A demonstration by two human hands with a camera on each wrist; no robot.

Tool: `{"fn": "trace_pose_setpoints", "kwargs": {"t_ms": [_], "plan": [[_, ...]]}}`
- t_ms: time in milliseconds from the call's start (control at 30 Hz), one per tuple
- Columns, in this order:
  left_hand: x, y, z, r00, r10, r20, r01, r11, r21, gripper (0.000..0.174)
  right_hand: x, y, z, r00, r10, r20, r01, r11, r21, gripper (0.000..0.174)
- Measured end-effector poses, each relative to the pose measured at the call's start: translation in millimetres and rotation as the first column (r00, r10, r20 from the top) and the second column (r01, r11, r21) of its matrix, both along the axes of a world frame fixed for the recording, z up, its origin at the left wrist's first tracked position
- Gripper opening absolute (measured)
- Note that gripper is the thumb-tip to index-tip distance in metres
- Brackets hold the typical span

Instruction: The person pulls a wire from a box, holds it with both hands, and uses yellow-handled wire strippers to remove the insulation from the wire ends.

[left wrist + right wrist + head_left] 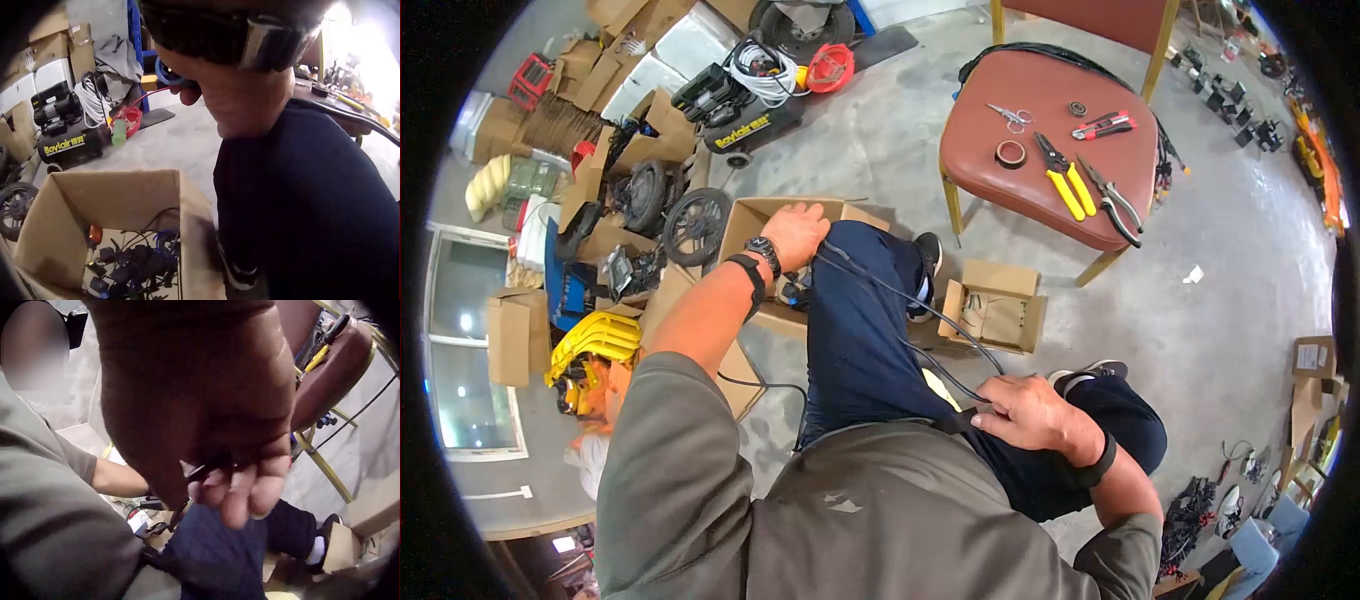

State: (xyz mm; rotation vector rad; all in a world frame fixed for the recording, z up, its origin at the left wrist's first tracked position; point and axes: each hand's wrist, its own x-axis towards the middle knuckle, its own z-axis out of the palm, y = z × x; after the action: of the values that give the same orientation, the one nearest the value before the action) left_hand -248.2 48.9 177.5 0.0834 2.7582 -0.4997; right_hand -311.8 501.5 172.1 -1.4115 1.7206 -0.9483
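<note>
A black cable (887, 287) runs in loose strands across the person's left thigh, from one hand to the other. The left hand (797, 232) grips its far end over the left knee, back of the hand upward. In the left wrist view, a blue loop (167, 76) and a thin red wire (150, 95) show at that hand's fingers. Over the lap, the right hand (1040, 412) pinches the cable's near end between thumb and curled fingers. In the right wrist view, the right hand's curled fingers (234, 503) mostly hide what they hold.
Beside the left leg stands an open carton (125, 200) with dark connectors inside. A smaller carton (995, 308) sits between the feet. The brown chair (990, 90) ahead bears scissors (1012, 118), tape (1010, 153), yellow-handled wire strippers (1065, 178), pliers (1112, 200) and a red cutter (1105, 125).
</note>
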Motion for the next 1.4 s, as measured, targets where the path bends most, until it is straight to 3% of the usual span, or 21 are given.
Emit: {"fn": "trace_pose_setpoints", "kwargs": {"t_ms": [67,300,567,700,900,1167,1300,1333,1400], "plan": [[-4.7,-1.4,1.2,1.0,-0.021,0.016,0.021,1.0,-0.002,0.012,-0.2,1.7,-13.4,0.999,-0.021,-0.044,0.018,0.997,-0.074,0.027],[-14.8,-9.1,-12.4,0.98,-0.1,-0.172,0.136,0.968,0.211,0.009,-13.3,13.9,-4.9,0.997,-0.034,0.074,0.043,0.99,-0.136,0.043],[-15.4,-11.1,-17.6,0.985,-0.007,-0.172,0.046,0.973,0.226,0.009,-41.7,17.7,-6.0,0.987,0.065,0.144,-0.045,0.989,-0.138,0.058],[-15.4,-13.7,-19.8,0.99,0.033,-0.139,0.004,0.966,0.259,0.008,-54.2,20.3,2.3,0.958,0.139,0.252,-0.105,0.984,-0.143,0.055],[1.8,-18.7,-26.1,0.98,0.042,-0.194,0.002,0.975,0.222,0.009,-36.3,18.3,5.0,0.979,0.131,0.155,-0.119,0.989,-0.088,0.048],[41.0,-17.8,-33.3,0.932,0.155,-0.326,-0.052,0.951,0.305,0.006,-25.5,-3.3,3.7,0.947,-0.125,0.295,0.161,0.982,-0.102,0.045],[44.9,-25.8,-53.3,0.912,0.197,-0.36,-0.082,0.947,0.311,0.005,-38.7,-16.5,-13.1,0.95,-0.24,0.201,0.222,0.969,0.106,0.042],[40.9,-23.4,-52.2,0.923,0.243,-0.297,-0.156,0.944,0.289,0.007,-42.4,-19.4,-21.3,0.946,-0.268,0.183,0.251,0.962,0.11,0.043],[33.6,-20.1,-44.8,0.929,0.229,-0.291,-0.121,0.931,0.345,0.007,-49.4,-23.5,-38.8,0.935,-0.325,0.145,0.311,0.944,0.114,0.044]]}}
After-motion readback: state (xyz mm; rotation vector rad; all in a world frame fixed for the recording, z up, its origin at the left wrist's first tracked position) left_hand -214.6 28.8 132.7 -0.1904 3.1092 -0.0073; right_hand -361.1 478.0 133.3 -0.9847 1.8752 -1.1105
